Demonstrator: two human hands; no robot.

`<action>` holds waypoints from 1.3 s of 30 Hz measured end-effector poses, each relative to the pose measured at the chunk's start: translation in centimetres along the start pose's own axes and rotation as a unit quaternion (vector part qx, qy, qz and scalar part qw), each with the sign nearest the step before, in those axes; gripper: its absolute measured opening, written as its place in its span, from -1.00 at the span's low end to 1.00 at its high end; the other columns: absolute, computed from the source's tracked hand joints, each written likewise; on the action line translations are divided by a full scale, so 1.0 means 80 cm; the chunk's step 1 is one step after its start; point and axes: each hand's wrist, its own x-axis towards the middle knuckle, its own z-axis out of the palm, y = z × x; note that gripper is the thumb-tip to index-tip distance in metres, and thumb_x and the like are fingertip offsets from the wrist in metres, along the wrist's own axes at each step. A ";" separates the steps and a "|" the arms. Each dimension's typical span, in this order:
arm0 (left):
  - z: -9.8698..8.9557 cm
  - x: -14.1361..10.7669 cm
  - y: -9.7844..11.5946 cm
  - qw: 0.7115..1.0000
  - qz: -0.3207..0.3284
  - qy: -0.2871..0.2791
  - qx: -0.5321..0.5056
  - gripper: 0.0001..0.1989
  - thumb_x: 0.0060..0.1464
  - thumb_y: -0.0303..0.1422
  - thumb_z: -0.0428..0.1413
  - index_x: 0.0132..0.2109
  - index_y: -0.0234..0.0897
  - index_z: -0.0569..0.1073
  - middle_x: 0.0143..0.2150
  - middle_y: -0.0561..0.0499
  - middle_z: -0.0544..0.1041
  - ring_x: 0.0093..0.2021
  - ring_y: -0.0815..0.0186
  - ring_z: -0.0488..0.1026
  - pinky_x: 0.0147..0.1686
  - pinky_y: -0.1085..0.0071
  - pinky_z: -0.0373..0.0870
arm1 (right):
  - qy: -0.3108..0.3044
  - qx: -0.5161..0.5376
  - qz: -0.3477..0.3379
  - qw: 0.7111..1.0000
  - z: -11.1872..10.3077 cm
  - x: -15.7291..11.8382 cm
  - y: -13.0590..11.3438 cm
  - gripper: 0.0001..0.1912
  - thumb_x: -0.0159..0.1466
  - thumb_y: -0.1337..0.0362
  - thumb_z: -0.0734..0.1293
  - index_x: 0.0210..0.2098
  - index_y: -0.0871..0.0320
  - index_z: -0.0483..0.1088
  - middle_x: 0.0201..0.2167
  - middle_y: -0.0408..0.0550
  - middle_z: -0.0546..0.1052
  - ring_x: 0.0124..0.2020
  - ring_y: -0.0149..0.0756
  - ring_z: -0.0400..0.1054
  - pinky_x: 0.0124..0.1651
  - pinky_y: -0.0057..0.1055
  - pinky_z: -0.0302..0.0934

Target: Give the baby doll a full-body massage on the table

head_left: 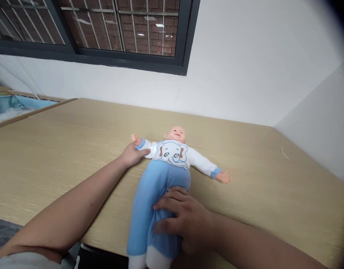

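A baby doll (172,175) lies on its back on the wooden tabletop, its head away from me and its feet at the front edge. It wears a white top with an elephant patch (172,152) and light blue trousers (145,201). My left hand (132,155) is closed round the doll's sleeved arm on the left side, the thumb over the sleeve. On the doll's leg nearer the right, my right hand (183,216) presses with curled fingers wrapped over the blue cloth. The doll's other arm stretches out to the right, untouched.
Behind the wooden table (253,179) stands a white wall with a dark-framed barred window (127,56). At the far left is a wooden crib-like frame with light blue cloth (34,102). A thin pale strip (284,152) lies on the table's right side.
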 end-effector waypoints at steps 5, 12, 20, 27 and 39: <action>0.001 -0.004 0.008 1.000 -0.002 -0.001 -0.004 -0.69 -0.08 -0.17 0.25 -0.27 -0.29 0.45 -0.31 0.03 0.51 -0.25 0.19 0.45 -0.22 0.34 0.34 | -0.035 -0.036 0.004 0.999 0.001 0.000 -0.002 -0.50 -0.05 0.37 0.37 -0.09 -0.05 0.45 0.25 -0.09 0.33 0.17 -0.02 0.26 0.31 0.08 -0.06; 0.000 -0.005 0.011 1.000 -0.003 0.010 0.006 -0.68 -0.10 -0.15 0.25 -0.28 -0.28 0.44 -0.30 0.02 0.52 -0.24 0.16 0.46 -0.21 0.33 0.37 | -0.019 -0.018 -0.003 1.000 -0.004 -0.002 -0.001 -0.39 -0.08 0.36 0.36 0.00 -0.04 0.41 0.28 -0.06 0.29 0.28 0.02 0.16 0.33 0.09 -0.04; 0.001 -0.012 0.018 0.991 0.010 -0.005 0.130 -0.71 0.00 -0.13 0.15 -0.23 -0.26 0.48 -0.23 0.00 0.58 -0.17 0.07 0.52 -0.16 0.27 0.39 | 0.201 0.121 0.073 0.969 -0.015 -0.007 0.010 -0.42 0.17 0.26 0.43 0.17 0.03 0.29 0.25 0.11 0.27 0.28 0.02 0.19 0.26 -0.06 0.20; 0.013 -0.022 0.055 0.940 0.057 -0.042 0.333 -0.74 0.14 -0.16 0.06 -0.12 -0.22 0.41 -0.20 -0.07 0.59 -0.21 0.05 0.54 -0.36 0.33 0.30 | 0.296 0.192 0.250 0.902 -0.012 0.000 0.025 -0.39 0.29 0.37 0.29 0.31 -0.05 0.17 0.23 -0.02 0.36 0.27 -0.06 0.24 0.32 -0.03 0.16; 0.019 -0.024 0.069 0.894 0.069 -0.067 0.437 -0.70 0.12 -0.10 0.11 -0.14 -0.20 0.37 -0.22 -0.08 0.57 -0.24 0.02 0.53 -0.44 0.33 0.18 | 0.288 0.266 0.232 0.890 -0.016 0.004 0.037 -0.48 0.14 0.53 0.26 0.05 0.00 0.43 -0.02 -0.11 0.53 0.03 -0.17 0.41 0.07 -0.14 0.36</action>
